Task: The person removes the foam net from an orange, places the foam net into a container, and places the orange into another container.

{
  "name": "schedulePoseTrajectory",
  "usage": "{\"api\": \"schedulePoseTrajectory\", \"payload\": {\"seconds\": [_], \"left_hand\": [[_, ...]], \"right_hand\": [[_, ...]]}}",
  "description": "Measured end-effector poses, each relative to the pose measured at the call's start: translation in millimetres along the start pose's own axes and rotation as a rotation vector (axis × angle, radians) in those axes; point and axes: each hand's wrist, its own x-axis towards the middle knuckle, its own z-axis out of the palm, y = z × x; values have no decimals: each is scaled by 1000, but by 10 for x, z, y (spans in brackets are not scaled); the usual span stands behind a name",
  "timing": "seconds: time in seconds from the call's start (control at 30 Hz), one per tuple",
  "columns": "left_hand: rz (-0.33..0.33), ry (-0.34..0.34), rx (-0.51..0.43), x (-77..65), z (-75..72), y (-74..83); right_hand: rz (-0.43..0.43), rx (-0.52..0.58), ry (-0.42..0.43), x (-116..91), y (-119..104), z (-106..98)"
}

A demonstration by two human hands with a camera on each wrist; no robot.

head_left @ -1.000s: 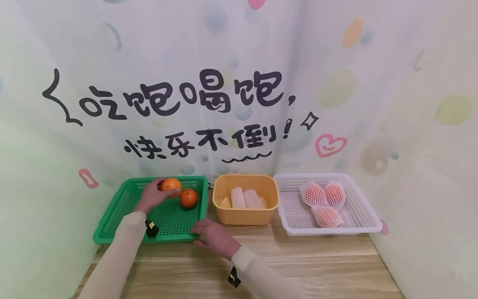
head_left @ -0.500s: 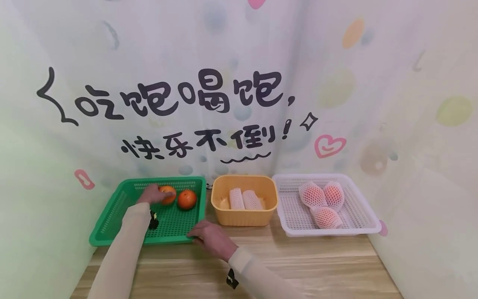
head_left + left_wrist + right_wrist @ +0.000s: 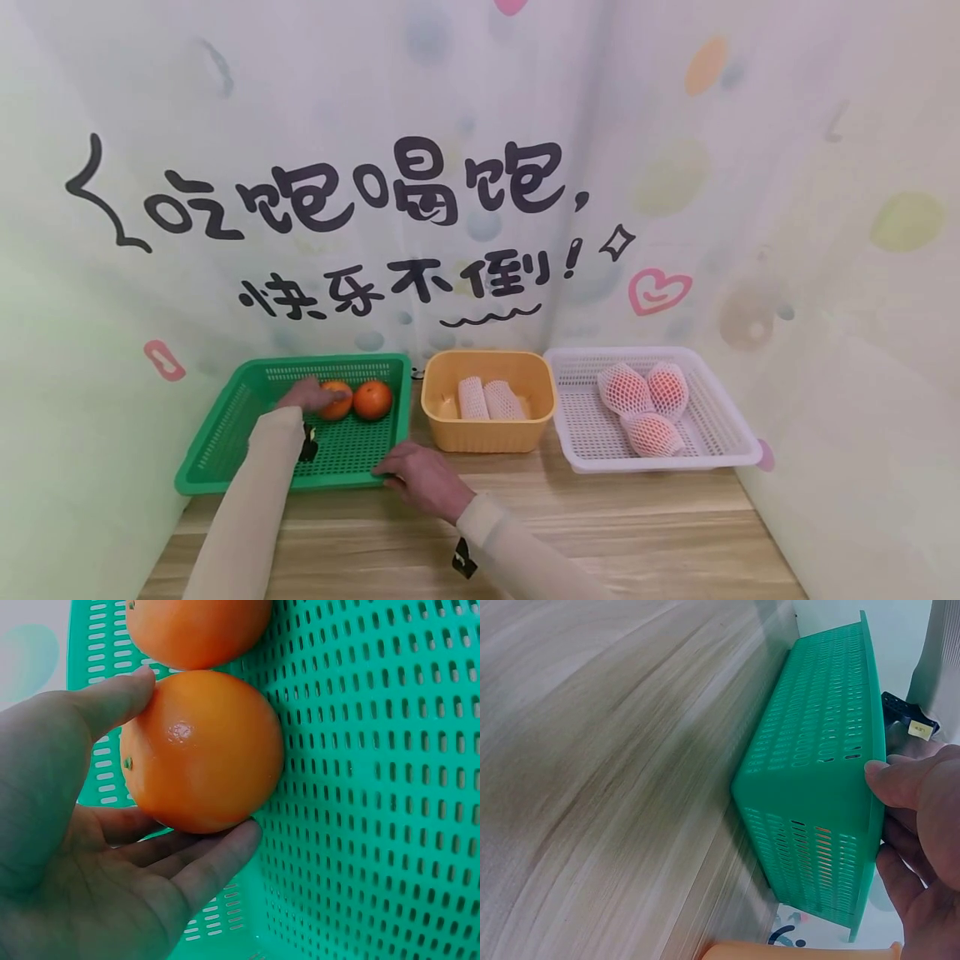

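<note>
In the left wrist view, my left hand [image 3: 112, 855] holds an orange [image 3: 210, 750] between thumb and fingers, low in the green basket [image 3: 360, 787]. A second orange [image 3: 372, 401] lies right beside it, on its right in the head view. My right hand [image 3: 426, 479] is at the basket's near right corner. There the right wrist view shows its thumb [image 3: 889, 780] on the rim and the other fingers on the inner side, gripping the rim.
A yellow bin [image 3: 487, 436] with white foam net sleeves [image 3: 487, 400] stands right of the green basket. Farther right is a white basket [image 3: 592, 446] with three net-wrapped fruits [image 3: 652, 435]. All stand on a wooden table [image 3: 600, 521] against a printed curtain [image 3: 480, 100].
My left hand has lowered the orange from above the basket to a place next to the other orange. My right hand stays at the basket's corner. The head view has shifted slightly.
</note>
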Motion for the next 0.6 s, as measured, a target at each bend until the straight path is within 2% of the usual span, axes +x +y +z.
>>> {"api": "schedulePoseTrajectory", "payload": {"seconds": [0.3,0.5,0.6], "left_hand": [[5,-15,-14,-25,-15,6],[7,-1,-8,-7,-24,3],[20,6,-24,-44,-49,37]], "right_hand": [[2,13,-12,4,-2,-10],[3,10,-8,4,0,-21],[12,13,-14,4,-4,-19]]}}
